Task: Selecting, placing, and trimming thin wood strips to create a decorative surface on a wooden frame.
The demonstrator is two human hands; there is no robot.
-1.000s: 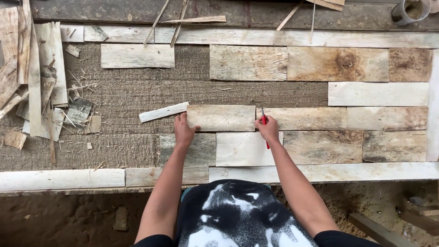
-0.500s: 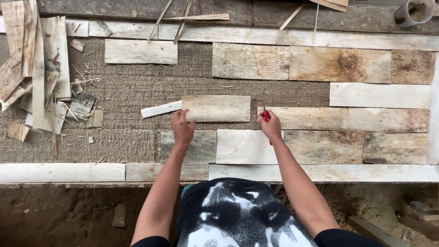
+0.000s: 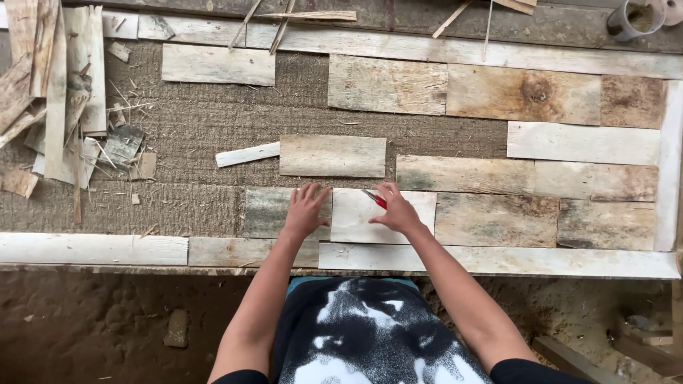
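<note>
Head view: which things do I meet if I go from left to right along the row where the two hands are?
Greenish plank → left hand → pale plank → right hand with a red tool → brown plank → dark plank → white frame strip.

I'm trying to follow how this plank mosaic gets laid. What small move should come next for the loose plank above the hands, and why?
Probably slide the loose plank right until it butts the grey-green plank. It lies apart from that row with a gap showing, and both the left hand and right hand sit just below it.
</note>
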